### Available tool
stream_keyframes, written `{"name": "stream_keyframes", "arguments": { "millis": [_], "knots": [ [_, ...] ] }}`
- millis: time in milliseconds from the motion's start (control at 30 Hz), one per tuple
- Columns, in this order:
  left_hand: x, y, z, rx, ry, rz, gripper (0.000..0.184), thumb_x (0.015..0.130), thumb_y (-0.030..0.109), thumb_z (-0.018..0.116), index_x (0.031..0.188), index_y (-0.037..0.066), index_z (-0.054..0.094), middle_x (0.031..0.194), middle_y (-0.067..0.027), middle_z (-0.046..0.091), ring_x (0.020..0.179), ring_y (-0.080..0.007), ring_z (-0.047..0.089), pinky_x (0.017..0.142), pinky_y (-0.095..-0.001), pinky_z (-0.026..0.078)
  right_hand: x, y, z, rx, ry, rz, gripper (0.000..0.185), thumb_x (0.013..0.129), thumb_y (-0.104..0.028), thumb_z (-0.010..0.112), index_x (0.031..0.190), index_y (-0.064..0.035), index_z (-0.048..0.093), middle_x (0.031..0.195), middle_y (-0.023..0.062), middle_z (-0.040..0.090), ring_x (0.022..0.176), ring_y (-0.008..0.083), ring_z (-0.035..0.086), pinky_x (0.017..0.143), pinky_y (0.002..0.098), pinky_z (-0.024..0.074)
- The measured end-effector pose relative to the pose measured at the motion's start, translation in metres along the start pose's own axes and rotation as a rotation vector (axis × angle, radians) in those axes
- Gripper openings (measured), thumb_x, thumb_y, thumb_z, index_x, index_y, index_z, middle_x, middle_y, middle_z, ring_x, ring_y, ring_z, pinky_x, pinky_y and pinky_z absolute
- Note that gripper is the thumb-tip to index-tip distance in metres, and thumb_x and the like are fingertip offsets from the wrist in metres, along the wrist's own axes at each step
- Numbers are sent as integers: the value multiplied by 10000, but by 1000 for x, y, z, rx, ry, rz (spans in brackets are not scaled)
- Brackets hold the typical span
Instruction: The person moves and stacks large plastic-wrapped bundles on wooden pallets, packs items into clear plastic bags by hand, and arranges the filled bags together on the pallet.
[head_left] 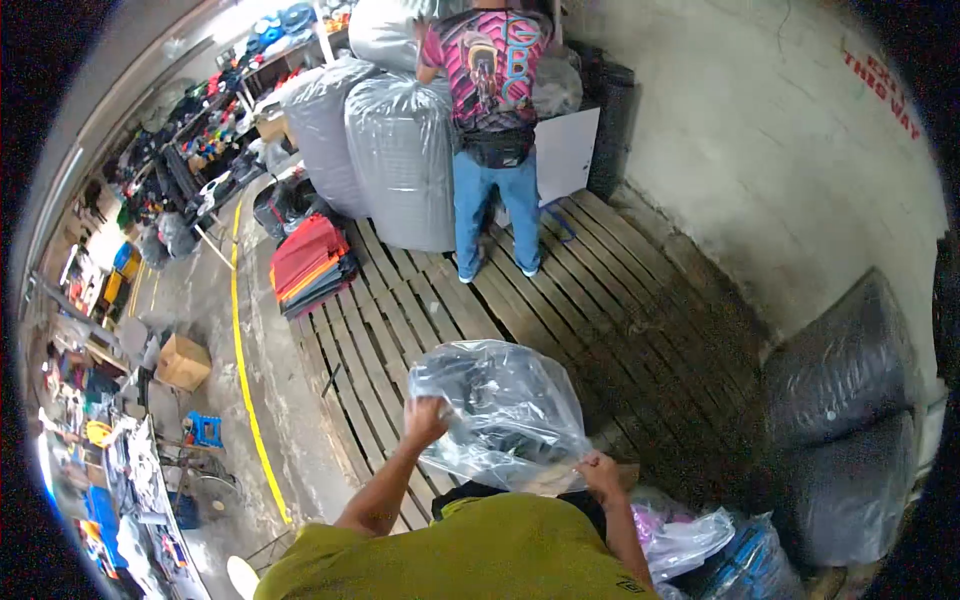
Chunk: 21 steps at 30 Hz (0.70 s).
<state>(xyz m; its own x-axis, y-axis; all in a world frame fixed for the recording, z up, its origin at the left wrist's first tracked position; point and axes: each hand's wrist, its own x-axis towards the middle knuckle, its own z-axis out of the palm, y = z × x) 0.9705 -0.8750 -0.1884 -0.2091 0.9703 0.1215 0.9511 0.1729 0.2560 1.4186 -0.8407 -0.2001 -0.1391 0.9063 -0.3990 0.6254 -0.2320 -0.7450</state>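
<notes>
A large clear plastic bag [510, 400] is right in front of me, with dark contents showing through it. My left hand [428, 420] is closed on the bag's left edge. On the other side my right hand [602, 474] grips the bag's near right edge, with its fingers bunched around the film. The bag's mouth looks spread between both hands. What exactly lies inside cannot be made out through the shiny plastic.
Slatted wooden pallets [420, 300] form the floor. Ahead, a person [495, 120] stands beside tall wrapped bundles [400, 160]. Folded red and dark fabric [312, 262] lies left. Dark wrapped packs [850, 420] lean at the right wall, with filled plastic bags [690, 540] near my right side.
</notes>
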Motion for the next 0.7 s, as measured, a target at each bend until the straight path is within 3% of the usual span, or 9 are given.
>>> {"name": "stream_keyframes", "arguments": {
  "millis": [33,133,167,300,400,433,533,567,700],
  "knots": [
    [0,11,-24,66,-13,-78,449,743,298,676,1156,157,572,1190,-128,555,1145,-298,484,986,-486,336,7,0,6,142,-74,3,227,736,-173,731,766,-13,573,696,-6,533,643,88,477,588,296,419],
    [-14,36,-61,13,112,-146,558,720,197,678,1251,153,513,1212,-168,525,1169,-326,465,1009,-469,349,2,-41,-17,212,-150,-180,259,750,-201,741,774,-20,557,686,-17,510,646,87,480,582,290,419],
    [-19,36,-57,-99,89,-142,585,708,161,667,1268,145,497,1212,-176,521,1170,-339,464,1009,-465,358,-10,-68,-39,260,-239,-114,260,769,-200,728,789,-26,536,698,-27,502,645,88,473,570,276,407],
    [-57,32,-19,-379,101,-85,661,668,52,610,1309,106,456,1217,-201,506,1165,-387,466,1004,-442,391,50,21,-11,164,-246,-209,255,728,-212,682,848,-11,581,690,129,583,637,157,543,577,355,455],
    [-68,79,-13,-439,146,-226,646,681,14,548,1316,63,440,1225,-217,501,1156,-402,477,1000,-435,399,50,-4,-53,162,-374,-212,271,736,-215,681,885,-4,598,732,133,616,666,170,574,602,358,473],
    [-69,98,-16,-411,175,-255,645,685,14,546,1319,61,435,1226,-217,501,1160,-402,475,1004,-431,396,59,2,-59,340,-477,-260,301,748,-216,685,939,6,613,768,133,645,689,167,593,628,356,487],
    [-77,129,-8,-356,213,-310,693,687,17,586,1350,69,392,1289,-239,442,1209,-420,421,1029,-434,361,66,-18,-88,97,-433,-411,296,770,-151,653,1025,-3,629,780,54,631,683,116,554,627,302,474],
    [-76,143,-11,-313,237,-319,699,687,27,598,1353,76,391,1305,-246,421,1224,-428,399,1033,-452,348,47,-48,-107,173,-383,-394,242,774,-179,682,922,4,628,721,53,619,675,107,558,610,305,468],
    [-56,194,-35,-130,268,-374,750,665,26,605,1374,130,382,1350,-240,374,1265,-426,353,1045,-509,299,75,-22,-101,-39,-425,-416,298,799,-258,722,806,-4,567,666,26,579,626,105,533,560,329,443]
  ]
}}
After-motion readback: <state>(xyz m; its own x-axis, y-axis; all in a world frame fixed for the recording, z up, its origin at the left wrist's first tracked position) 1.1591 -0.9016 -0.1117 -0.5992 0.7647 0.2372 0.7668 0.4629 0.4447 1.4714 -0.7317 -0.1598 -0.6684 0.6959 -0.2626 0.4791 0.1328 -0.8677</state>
